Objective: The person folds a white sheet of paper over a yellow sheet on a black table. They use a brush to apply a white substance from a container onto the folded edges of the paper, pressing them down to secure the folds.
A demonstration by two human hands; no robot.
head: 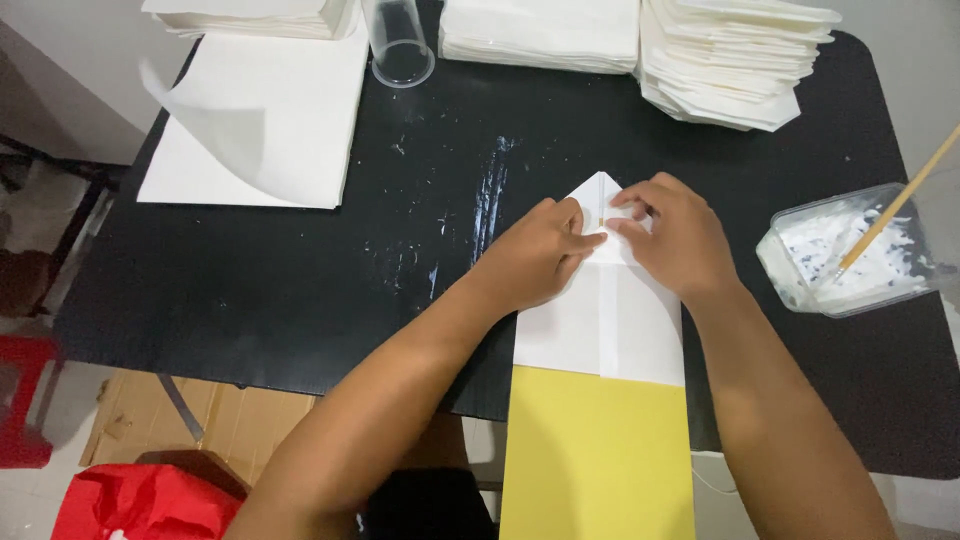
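Observation:
A white paper sheet (600,330) folded lengthwise lies on a yellow board (597,460) that overhangs the near edge of the black table (300,270). Its far end is folded into a point (598,183). My left hand (535,255) presses fingertips onto the left flap near the centre seam. My right hand (672,235) presses the right flap, fingers bent on the paper beside the seam. Both hands meet at the fold and hide most of the pointed end.
A stack of flat white sheets (260,130) with one curled corner lies at the far left. A clear cup (400,45) lies on its side behind. Piles of folded paper (735,60) sit at the back. A clear tub of white paste (845,250) with a wooden stick (895,205) stands at right.

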